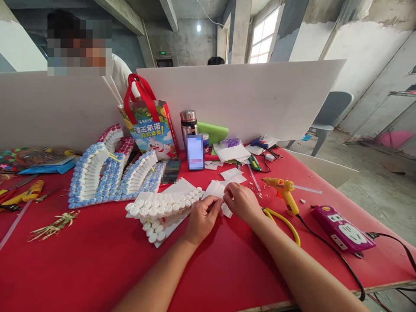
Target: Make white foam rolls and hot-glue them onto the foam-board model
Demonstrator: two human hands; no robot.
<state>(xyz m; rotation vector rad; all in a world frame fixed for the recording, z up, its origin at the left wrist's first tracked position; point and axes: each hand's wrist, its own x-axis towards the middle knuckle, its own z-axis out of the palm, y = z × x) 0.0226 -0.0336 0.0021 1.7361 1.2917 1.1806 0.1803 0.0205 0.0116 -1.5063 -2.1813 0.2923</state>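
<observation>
My left hand [205, 217] is closed, thumb and forefinger pinched at the edge of a small piece of white paper [226, 211]. Close beside it, my right hand [242, 200] has its fingers bent together, and whatever they grip is hidden. More white paper pieces [214, 189] lie just behind the hands. Left of my left hand rests a curved white piece [162, 208] covered in rows of small white rolls, on top of another board [175, 229] with similar rolls. Yellow-handled pliers [290, 225] lie partly behind my right forearm.
A yellow glue gun [289, 197] and a purple power strip [344, 229] with cables lie at right. Blue-tipped curved roll pieces [87, 177], a gift bag [152, 130], a steel flask [188, 123] and a phone [196, 152] stand farther back. White boards [240, 99] rise behind; a person is beyond.
</observation>
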